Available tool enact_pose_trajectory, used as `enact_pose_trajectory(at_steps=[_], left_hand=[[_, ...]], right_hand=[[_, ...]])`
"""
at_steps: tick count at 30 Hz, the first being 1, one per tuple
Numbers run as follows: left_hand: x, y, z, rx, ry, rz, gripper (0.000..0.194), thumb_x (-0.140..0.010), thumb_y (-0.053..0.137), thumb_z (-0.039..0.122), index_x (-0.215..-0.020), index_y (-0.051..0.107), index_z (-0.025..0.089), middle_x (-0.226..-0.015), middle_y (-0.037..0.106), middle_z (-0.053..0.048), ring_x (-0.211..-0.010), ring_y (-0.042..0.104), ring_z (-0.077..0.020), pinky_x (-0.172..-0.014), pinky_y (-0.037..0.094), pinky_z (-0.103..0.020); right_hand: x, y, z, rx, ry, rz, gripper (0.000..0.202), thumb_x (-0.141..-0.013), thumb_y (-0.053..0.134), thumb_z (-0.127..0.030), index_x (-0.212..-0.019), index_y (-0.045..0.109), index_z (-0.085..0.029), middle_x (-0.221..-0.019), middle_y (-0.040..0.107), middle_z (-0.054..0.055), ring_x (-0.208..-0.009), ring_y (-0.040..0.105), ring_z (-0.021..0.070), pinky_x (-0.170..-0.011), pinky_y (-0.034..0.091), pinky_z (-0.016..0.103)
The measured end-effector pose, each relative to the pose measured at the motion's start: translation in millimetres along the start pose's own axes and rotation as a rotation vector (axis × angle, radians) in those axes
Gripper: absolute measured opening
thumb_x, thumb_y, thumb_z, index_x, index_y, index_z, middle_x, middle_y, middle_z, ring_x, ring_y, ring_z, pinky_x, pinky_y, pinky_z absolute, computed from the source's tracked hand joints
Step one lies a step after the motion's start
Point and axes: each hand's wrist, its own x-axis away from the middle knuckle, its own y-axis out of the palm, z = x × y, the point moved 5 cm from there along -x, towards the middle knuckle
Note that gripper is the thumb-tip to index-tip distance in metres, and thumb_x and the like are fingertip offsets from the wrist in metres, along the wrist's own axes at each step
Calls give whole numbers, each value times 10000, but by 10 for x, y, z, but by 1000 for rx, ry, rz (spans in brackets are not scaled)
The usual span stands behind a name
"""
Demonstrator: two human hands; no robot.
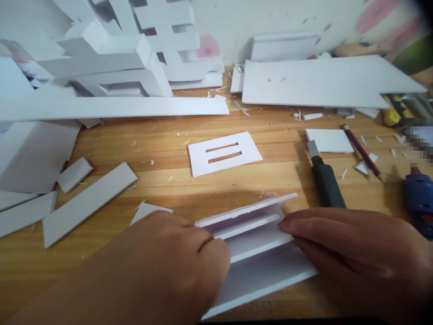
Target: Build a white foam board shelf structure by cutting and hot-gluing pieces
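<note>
Pale wall (233,20) with pink floral marks fills the top of the frame; below it spreads a wood-grained tabletop (152,144) with white scraps. At lower centre sits the layered white board piece (264,271), its thin panels roughly parallel; the left hand (176,262) is curled closed over its left end, while the right hand (355,253) pinches its right end, fingertips drawn together. Steadying or fitting the panels seems the step in hand; any further move would call for light, even pressure from both ends, since thin board could bend or skew. A slotted white card (199,162) lies flat at centre; right of it are a black-handled cutter (326,183), blade exposed, and a pencil (361,151).
</note>
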Motion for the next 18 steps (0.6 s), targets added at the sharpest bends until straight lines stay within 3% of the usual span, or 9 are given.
enact_pose_trajectory(at_steps=[4, 10, 18], left_hand=[[-17, 12, -16, -24, -7, -41, 159, -845, 554, 145, -724, 541, 246, -675, 613, 41, -555, 457, -175, -521, 212, -338], [5, 42, -37, -23, 21, 14, 209, -808, 462, 58, -698, 504, 230, -616, 560, 27, -502, 385, -167, -506, 183, -347], [-25, 96, -65, -13, 18, 25, 153, -757, 453, 96, -686, 475, 228, -604, 556, 16, -487, 357, -161, -486, 173, -339]], right_hand=[[22, 58, 48, -5, 36, -65, 172, -933, 517, -241, -965, 683, -273, -993, 739, 18, -838, 715, 212, -574, 562, 226], [48, 72, 61, 29, 11, -64, 185, -952, 478, -249, -988, 660, -263, -988, 732, 26, -834, 706, 195, -598, 558, 212], [13, 77, 57, 16, -16, -39, 197, -925, 478, -191, -946, 659, -266, -974, 738, 12, -804, 712, 183, -593, 556, 206]])
